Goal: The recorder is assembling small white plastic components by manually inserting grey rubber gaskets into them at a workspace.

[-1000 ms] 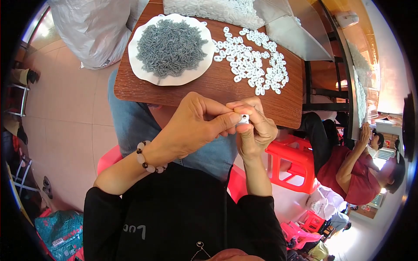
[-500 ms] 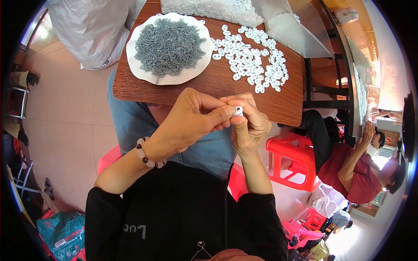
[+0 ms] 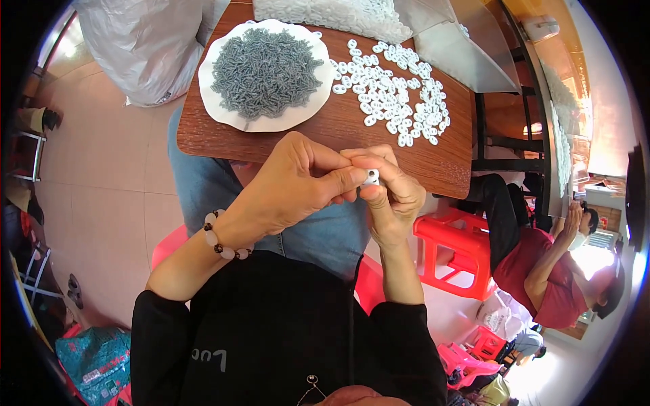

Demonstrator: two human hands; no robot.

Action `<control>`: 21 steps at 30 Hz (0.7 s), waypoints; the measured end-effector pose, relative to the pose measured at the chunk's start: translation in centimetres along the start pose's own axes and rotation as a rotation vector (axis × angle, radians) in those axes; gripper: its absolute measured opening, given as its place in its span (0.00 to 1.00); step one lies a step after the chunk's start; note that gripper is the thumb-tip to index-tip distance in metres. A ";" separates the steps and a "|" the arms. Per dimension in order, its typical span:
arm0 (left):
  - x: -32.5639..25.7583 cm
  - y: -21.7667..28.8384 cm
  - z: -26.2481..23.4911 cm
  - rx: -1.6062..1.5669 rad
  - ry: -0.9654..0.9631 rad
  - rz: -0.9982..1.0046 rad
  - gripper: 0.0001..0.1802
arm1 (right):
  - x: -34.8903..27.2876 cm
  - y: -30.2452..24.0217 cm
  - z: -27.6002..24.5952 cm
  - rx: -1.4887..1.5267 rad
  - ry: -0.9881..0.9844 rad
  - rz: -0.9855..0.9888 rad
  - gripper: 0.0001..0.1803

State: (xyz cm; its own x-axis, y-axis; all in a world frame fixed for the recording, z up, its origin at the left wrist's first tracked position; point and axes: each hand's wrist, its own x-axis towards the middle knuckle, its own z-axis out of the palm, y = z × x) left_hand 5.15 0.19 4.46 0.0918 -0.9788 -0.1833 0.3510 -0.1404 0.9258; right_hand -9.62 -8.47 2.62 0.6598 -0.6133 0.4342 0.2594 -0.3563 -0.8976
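Note:
Between finger and thumb of my right hand (image 3: 393, 196) is a small white two-holed plastic piece (image 3: 370, 177), held just off the table's near edge. My left hand (image 3: 291, 186) pinches right at its left side, thumb against index finger; whatever lies between those fingertips is hidden. Beyond the hands, a scalloped white plate (image 3: 317, 114) bears a heap of small grey coil-like parts (image 3: 264, 74). To its right, many white oval two-holed pieces (image 3: 382, 101) lie scattered on the brown table (image 3: 325, 139).
A bag of white pieces (image 3: 332, 10) stands along the table's far side. A large grey-white plastic bag (image 3: 139, 51) sits at the left. Red stools (image 3: 453, 254) stand to the right, where another person in a red shirt (image 3: 535, 271) sits at a neighbouring table.
Both hands keep nearly the same grip on the white piece, with only a slight shift of the right fingers. The person at the right has moved their hands and head a little.

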 end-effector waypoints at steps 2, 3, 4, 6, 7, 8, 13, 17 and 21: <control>-0.2 0.1 0.2 -0.016 0.008 0.004 0.10 | -0.1 0.1 -0.1 -0.054 0.000 -0.043 0.18; -0.1 0.1 0.2 -0.018 0.008 0.002 0.10 | -0.1 0.1 0.0 -0.055 0.000 -0.041 0.18; -0.1 0.1 0.2 -0.021 0.008 0.002 0.10 | -0.2 0.2 0.1 -0.063 0.019 -0.052 0.18; -0.1 0.1 0.2 -0.024 0.009 0.003 0.10 | -0.3 0.4 0.2 -0.070 0.036 -0.063 0.18; -0.1 0.1 0.2 -0.012 0.002 -0.009 0.09 | -0.4 0.6 0.2 -0.085 0.048 -0.086 0.18; -0.1 0.1 0.2 0.000 -0.005 -0.021 0.09 | -0.5 0.7 0.3 -0.101 0.060 -0.108 0.18; -0.1 0.1 0.5 -0.026 0.004 -0.019 0.10 | -0.6 0.9 0.8 -0.094 0.112 -0.126 0.18; 0.1 -0.4 0.6 0.008 0.026 -0.009 0.11 | -1.0 1.5 0.6 -0.143 0.135 -0.129 0.16; 0.2 -0.6 0.5 -0.053 0.024 0.000 0.11 | -0.8 1.6 0.7 -0.123 0.122 -0.097 0.17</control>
State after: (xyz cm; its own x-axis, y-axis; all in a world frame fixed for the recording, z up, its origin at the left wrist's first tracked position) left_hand 4.48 -0.03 4.07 0.1142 -0.9748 -0.1914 0.3999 -0.1313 0.9071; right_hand -9.20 -8.04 0.77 0.5437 -0.6499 0.5311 0.2246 -0.4970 -0.8382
